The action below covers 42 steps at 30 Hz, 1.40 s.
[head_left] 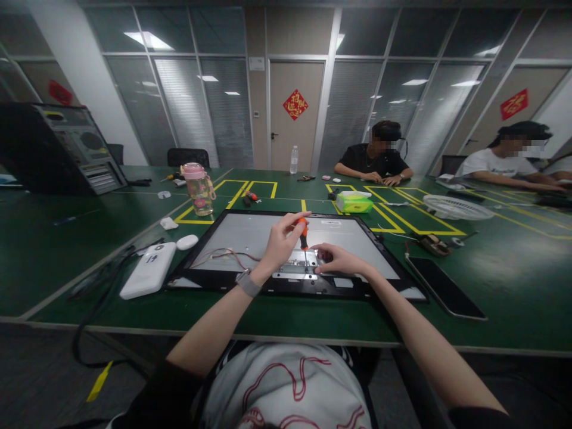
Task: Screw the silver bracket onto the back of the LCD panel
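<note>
An orange and black screwdriver (pixel 303 233) stands nearly upright, its tip on a metal bracket (pixel 295 275) near the front edge of a flat panel with a black frame (pixel 263 288). My left hand (pixel 283 239) has its fingers round the top of the handle. To the right of the shaft, my right hand (pixel 339 260) reaches over the bracket with thumb and fingers apart, fingertips close to the metal; nothing can be seen held in it. Thin cables (pixel 227 252) lie across the panel, left of the bracket.
Left of the panel lie a white power bank (pixel 149 269) and a small white case (pixel 187 242). A pink-lidded bottle (pixel 201 193) stands behind them. At right are a black phone (pixel 442 286) and a green pack (pixel 354 202). Two people (pixel 378 156) sit across at the right.
</note>
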Available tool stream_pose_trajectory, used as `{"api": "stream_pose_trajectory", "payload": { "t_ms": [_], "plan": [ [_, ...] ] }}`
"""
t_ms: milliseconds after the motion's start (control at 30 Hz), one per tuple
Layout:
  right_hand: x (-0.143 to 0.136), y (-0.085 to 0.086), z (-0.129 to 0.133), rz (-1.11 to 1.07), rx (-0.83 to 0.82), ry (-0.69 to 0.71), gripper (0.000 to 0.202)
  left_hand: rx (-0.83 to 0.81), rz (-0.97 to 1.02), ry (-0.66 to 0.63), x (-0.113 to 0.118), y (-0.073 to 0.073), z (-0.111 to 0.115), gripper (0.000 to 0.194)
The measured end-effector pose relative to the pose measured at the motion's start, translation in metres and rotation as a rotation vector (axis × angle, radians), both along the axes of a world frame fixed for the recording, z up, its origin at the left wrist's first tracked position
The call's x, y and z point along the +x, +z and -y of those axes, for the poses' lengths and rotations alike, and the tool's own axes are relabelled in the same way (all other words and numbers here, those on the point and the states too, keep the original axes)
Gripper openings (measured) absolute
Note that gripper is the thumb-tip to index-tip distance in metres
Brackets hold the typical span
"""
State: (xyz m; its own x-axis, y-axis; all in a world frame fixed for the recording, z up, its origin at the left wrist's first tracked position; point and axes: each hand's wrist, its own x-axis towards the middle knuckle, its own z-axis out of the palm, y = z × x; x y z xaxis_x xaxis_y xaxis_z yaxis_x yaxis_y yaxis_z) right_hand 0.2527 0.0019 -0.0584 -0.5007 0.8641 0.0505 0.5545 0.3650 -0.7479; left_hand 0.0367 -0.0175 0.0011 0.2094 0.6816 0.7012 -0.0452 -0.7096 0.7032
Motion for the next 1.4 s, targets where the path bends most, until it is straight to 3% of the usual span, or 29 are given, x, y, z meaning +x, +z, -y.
{"api": "stream_pose_trajectory", "payload": {
  "t_ms": [133,333,533,733,800,867,1067,1233,1400],
  "plan": [
    [0.001,-0.002,-0.002,0.005,0.003,-0.002,0.070,0.011,-0.018,0.078,0.000,0.001,0.000,0.021],
    [0.001,-0.003,-0.002,0.024,0.017,-0.015,0.070,-0.064,-0.021,-0.084,0.001,0.001,-0.001,0.033],
    [0.001,-0.001,0.000,0.013,0.012,-0.013,0.070,0.000,-0.056,0.101,-0.001,-0.001,-0.004,0.026],
    [0.001,-0.002,-0.001,0.010,0.003,-0.012,0.071,-0.099,-0.051,-0.091,-0.003,0.000,-0.007,0.035],
    [0.001,-0.002,-0.001,0.011,0.008,-0.009,0.070,-0.069,-0.071,-0.026,-0.002,0.000,-0.006,0.033],
    [0.000,-0.001,0.000,0.012,0.011,-0.013,0.071,0.036,-0.129,0.117,-0.003,-0.001,-0.005,0.029],
    [-0.001,0.001,0.001,0.029,0.012,-0.010,0.069,0.548,-0.568,0.534,-0.011,0.000,-0.004,0.039],
    [0.000,-0.001,-0.001,0.026,0.008,-0.011,0.070,0.795,-0.721,0.712,-0.011,0.000,-0.003,0.042],
    [0.002,-0.004,-0.002,0.009,0.014,-0.003,0.068,0.925,-0.700,0.770,-0.006,0.000,0.003,0.042]
  ]
}}
